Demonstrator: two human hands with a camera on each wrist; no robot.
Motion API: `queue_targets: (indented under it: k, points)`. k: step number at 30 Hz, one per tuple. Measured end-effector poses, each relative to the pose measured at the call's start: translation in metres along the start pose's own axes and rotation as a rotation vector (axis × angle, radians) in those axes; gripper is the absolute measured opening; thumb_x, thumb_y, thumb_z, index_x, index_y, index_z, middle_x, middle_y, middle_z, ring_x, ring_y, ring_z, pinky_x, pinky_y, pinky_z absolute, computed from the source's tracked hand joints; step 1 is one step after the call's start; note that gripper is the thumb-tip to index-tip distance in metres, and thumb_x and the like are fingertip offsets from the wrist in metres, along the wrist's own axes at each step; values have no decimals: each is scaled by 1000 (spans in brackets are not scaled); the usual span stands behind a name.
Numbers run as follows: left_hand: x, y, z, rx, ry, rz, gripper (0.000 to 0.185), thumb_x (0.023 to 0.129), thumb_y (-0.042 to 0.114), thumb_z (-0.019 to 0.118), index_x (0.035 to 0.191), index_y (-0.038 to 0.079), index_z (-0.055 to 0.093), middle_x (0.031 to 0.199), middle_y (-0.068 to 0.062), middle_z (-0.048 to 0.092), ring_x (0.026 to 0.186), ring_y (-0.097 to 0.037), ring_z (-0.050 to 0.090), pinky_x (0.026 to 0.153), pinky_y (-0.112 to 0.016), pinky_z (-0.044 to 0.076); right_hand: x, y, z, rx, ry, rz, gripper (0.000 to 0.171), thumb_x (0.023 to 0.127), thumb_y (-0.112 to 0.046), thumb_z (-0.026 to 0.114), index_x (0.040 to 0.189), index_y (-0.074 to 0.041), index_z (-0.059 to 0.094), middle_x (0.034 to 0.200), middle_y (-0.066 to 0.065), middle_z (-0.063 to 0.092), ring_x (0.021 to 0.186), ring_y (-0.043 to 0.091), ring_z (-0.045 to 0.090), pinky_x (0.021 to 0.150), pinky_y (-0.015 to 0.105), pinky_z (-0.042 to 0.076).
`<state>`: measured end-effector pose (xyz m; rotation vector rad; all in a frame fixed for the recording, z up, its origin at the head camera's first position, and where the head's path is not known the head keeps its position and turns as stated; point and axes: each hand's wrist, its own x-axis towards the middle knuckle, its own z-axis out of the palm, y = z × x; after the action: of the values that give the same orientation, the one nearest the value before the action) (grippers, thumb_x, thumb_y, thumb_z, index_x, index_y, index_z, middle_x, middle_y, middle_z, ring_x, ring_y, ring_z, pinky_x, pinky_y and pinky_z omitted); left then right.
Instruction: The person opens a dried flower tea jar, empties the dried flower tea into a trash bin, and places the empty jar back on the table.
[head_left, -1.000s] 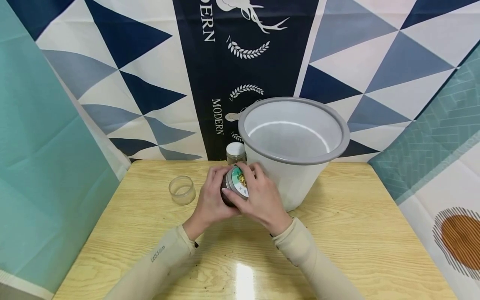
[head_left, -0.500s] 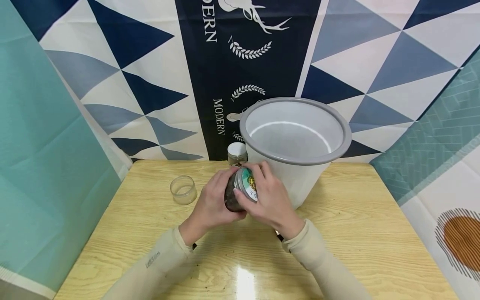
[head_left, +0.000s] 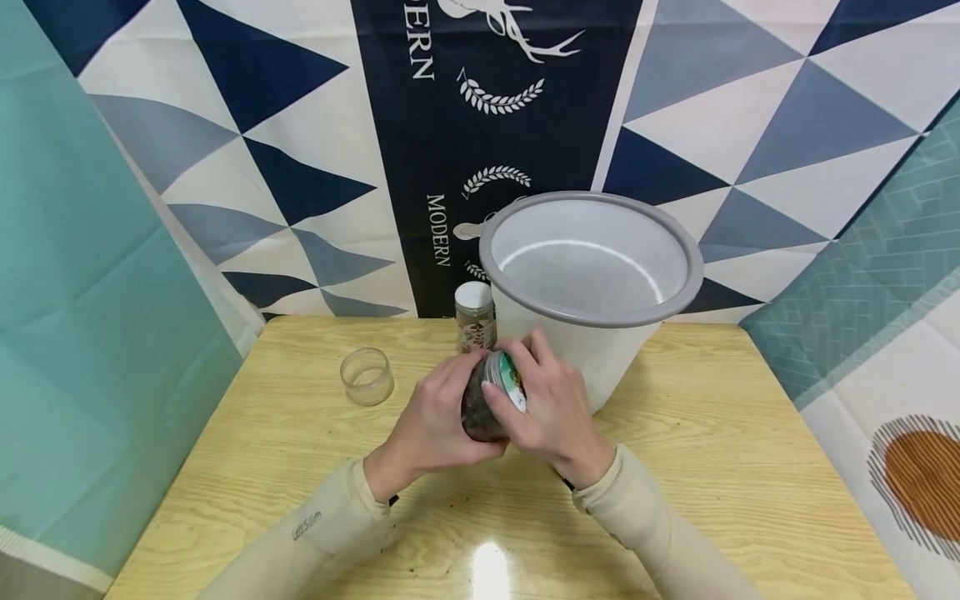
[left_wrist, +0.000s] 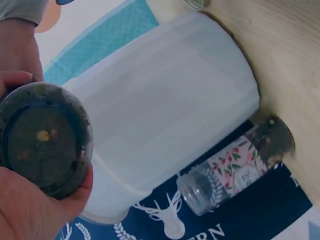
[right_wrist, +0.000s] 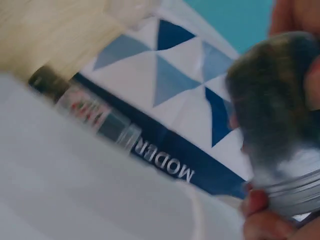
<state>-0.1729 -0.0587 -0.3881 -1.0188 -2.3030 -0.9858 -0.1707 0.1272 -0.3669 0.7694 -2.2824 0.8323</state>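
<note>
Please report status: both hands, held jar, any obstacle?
Left hand grips tilted, dark-filled clear round jar. Right hand grips its green-white lid. Possible obstacle: white grey-rimmed bucket just beyond.

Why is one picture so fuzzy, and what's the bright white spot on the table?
Right wrist view: smeared, probably by movement, so the pink-labelled jar and the held screw-top jar look fuzzy; head view: the white spot seems to be glare, light bouncing off the wooden table; left wrist view: dim and bluish, but the red pattern on the label shows.
</note>
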Motion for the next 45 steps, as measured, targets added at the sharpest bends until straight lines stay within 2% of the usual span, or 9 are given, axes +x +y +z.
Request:
queue_targets:
  k: [6, 10, 14, 20, 25, 29, 35, 41, 45]
  points:
    - [-1, -2, -3, -178, -94, -20, 88, 60, 32, 95, 136, 9, 55, 116, -4, 70, 102, -14, 69, 89, -27, 59, -2, 5, -6, -3, -15, -195, 54, 95, -55, 45, 118, -11, 66, 99, 7, 53, 59, 15, 49, 46, 30, 46]
    - [-2, -4, -3, -171, -103, -11, 87, 61, 31, 95, 135, 9, 55, 115, -3, 69, 102, -14, 69, 89, -26, 59, -3, 6, -11, -6, -105, -170, 72, 100, -71, 34, 132, -13, 63, 111, 9, 56, 67, 16, 56, 53, 31, 52]
    - [-2, -7, -2, -140, -106, -17, 91, 61, 32, 94, 138, 7, 54, 122, -4, 68, 107, -16, 69, 93, -28, 59, -6, 5, -24, -45, -218, -83, 89, 95, -82, 27, 149, -15, 53, 119, 9, 57, 73, 15, 59, 58, 28, 51]
    - [-3, -10, -2, -108, -108, 24, 92, 61, 33, 94, 139, 5, 54, 125, -6, 67, 110, -17, 68, 97, -30, 59, -4, 7, -44, -15, -377, -18, 72, 91, -64, 67, 142, -14, 58, 114, 0, 61, 85, 12, 61, 71, 31, 56]
    - [-4, -12, 0, -93, -109, 80, 95, 61, 34, 94, 141, 4, 53, 121, -7, 68, 108, -16, 68, 95, -28, 59, 2, 18, -56, 127, -508, -141, 77, 89, -46, 79, 154, -18, 46, 131, -1, 55, 112, 13, 59, 94, 37, 57]
    - [-4, -13, 2, -76, -109, 76, 95, 61, 34, 94, 140, 3, 53, 121, -6, 68, 107, -16, 68, 95, -28, 59, 2, 21, -58, 107, -488, -177, 81, 89, -49, 78, 155, -15, 46, 134, 2, 57, 117, 15, 60, 97, 40, 57]
    - [-3, -12, 4, -56, -100, 91, 90, 61, 34, 93, 137, 4, 55, 119, -6, 68, 105, -16, 68, 94, -28, 59, 0, 18, -56, 25, -467, -99, 82, 87, -62, 74, 148, -11, 54, 122, -2, 61, 98, 9, 62, 82, 32, 59]
    - [-1, -11, 6, -66, -113, 117, 92, 62, 36, 94, 139, 7, 54, 123, -5, 66, 110, -15, 66, 97, -27, 57, 0, 26, -61, 149, -475, -267, 84, 83, -41, 85, 154, -14, 47, 140, 3, 54, 124, 16, 58, 102, 40, 56]
    - [-1, -12, 7, -62, -113, 120, 94, 61, 36, 94, 140, 6, 53, 124, -6, 66, 110, -16, 67, 97, -28, 58, -3, 26, -61, 108, -459, -241, 86, 84, -47, 84, 155, -17, 47, 144, 3, 54, 127, 19, 58, 103, 43, 56]
